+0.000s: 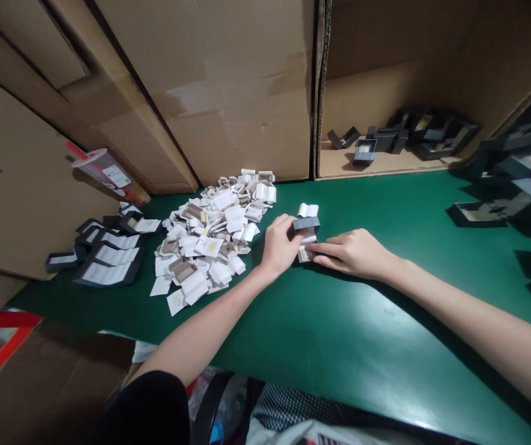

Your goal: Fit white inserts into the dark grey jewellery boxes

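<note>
My left hand (pixel 282 242) is closed on a small dark grey box (pixel 306 223), fingers at its left side. A folded white card insert (pixel 305 254) shows just below the dark box; whether it sits inside the box or only against it I cannot tell. From the right, my right hand (pixel 351 252) has its index finger and thumb on that insert, other fingers curled. Behind the box lies another folded white insert (pixel 308 211), touched by neither hand. A heap of white and grey folded card inserts (pixel 219 228) spreads left of my left hand.
Dark boxes with white inserts (pixel 110 256) are grouped at the left, near a plastic cup (pixel 107 173) with a red straw. An open carton (pixel 376 93) holds several dark boxes (pixel 388 139). More open dark boxes (pixel 520 185) pile up on the green table (pixel 339 346) at right.
</note>
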A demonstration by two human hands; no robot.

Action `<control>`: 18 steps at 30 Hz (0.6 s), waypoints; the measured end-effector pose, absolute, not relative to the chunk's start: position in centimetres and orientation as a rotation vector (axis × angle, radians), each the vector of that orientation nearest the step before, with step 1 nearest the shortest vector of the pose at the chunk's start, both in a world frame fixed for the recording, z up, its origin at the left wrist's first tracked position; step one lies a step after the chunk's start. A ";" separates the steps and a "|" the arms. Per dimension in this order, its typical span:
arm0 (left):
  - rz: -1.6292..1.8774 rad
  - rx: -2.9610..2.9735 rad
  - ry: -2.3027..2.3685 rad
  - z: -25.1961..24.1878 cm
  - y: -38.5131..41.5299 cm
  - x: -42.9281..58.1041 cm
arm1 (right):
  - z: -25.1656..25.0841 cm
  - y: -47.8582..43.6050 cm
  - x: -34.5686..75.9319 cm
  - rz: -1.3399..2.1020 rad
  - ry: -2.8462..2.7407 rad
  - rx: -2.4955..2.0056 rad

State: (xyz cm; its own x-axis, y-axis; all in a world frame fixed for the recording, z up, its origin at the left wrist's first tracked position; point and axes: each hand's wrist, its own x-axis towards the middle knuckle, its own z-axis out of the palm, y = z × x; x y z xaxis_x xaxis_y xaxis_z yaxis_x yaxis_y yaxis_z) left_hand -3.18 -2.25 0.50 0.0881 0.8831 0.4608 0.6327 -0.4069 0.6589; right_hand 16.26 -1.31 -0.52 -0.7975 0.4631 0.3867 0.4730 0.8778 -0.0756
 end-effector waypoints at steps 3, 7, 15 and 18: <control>1.229 2.094 1.511 0.4 -2.3 -3.2 | -0.4 -1.4 16.2 0.028 -2.671 -0.679; 1.220 2.107 1.508 0.4 -2.2 -3.2 | -0.3 -1.6 16.1 0.076 -2.690 -0.754; 1.185 2.112 1.522 0.5 -2.2 -3.2 | -0.4 -1.7 15.9 0.108 -2.682 -0.829; 1.126 2.098 1.510 0.8 -2.2 -3.3 | -0.5 -1.7 15.9 0.074 -2.684 -0.841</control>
State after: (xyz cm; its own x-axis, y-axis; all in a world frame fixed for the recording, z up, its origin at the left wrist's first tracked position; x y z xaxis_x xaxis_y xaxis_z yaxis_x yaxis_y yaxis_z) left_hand -3.26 -2.22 0.79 0.1301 0.9031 0.4093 0.6503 -0.3893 0.6523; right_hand 15.89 -1.74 -0.48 -0.7727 0.5637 0.2919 0.5469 0.8246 -0.1449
